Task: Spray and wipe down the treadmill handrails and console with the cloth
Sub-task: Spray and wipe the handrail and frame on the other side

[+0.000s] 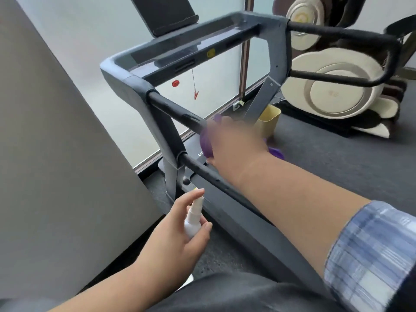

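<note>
The grey treadmill console runs across the upper middle, with a dark tablet holder above it. A black left handrail slopes down from its corner, and a second black bar runs lower down. My right hand, blurred by motion, presses a purple cloth around the upper left handrail. My left hand holds a small white spray bottle upright near the lower bar, index finger on its nozzle. The right handrail loops at the upper right.
A grey wall panel stands close on the left. A red safety key and clip hang under the console. A yellow bin sits on the floor behind the treadmill. A cream massage chair fills the right background.
</note>
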A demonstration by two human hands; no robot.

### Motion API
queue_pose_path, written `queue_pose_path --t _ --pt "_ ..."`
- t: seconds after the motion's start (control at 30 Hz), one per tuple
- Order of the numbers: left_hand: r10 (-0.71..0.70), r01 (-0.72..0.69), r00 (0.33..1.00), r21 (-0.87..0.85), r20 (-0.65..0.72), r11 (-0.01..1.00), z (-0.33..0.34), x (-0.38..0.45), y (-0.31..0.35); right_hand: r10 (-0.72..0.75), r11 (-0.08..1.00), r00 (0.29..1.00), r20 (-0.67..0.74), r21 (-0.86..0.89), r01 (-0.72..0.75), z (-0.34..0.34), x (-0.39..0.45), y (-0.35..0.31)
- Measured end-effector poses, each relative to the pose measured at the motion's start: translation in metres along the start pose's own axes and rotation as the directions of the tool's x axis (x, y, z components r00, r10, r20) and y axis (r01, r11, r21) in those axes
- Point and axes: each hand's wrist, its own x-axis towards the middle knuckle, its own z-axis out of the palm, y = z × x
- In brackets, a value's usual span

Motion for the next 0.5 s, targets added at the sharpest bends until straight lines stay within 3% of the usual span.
queue_pose_path --t 0.2,0.4,0.5 --pt "0.014 -0.013 1.0 -0.021 0.012 1.0 0.006 0.007 -0.003 0.109 0.983 0.993 0.044 0.143 -0.114 -0.012 -0.045 0.033" --pt "-0.004 0.006 1.0 -0.088 0.022 0.996 -0.002 0.022 -0.02 0.157 0.988 0.986 0.051 -0.022 -0.156 -0.016 -0.048 0.021" --pt "-0.007 0.011 0.999 -0.115 0.033 0.993 -0.01 0.036 -0.028 0.117 0.989 0.991 0.07 -0.101 -0.11 -0.01 -0.018 0.002"
